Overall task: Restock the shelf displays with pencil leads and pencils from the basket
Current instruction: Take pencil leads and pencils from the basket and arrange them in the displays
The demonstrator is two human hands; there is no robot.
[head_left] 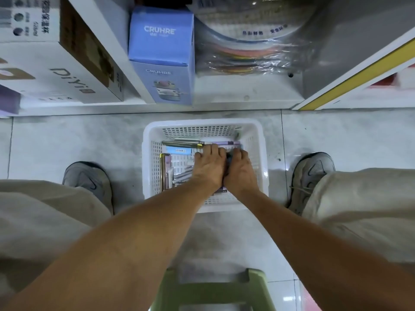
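Note:
A white plastic basket (148,140) stands on the floor between my feet, holding several flat packs of pencils and pencil leads (179,151). Both my hands are down inside it, side by side. My left hand (210,167) lies palm down with its fingers curled over packs at the basket's middle. My right hand (240,171) presses against it, fingers wrapped round a dark item (229,159) between the two hands. What lies under the palms is hidden.
The lowest shelf (247,95) runs along the top, carrying a blue CRUHRE box (161,55), a white DiYi box (56,70) and plastic-wrapped coloured goods (253,57). A green stool (213,290) sits under me. My shoes (89,180) flank the basket.

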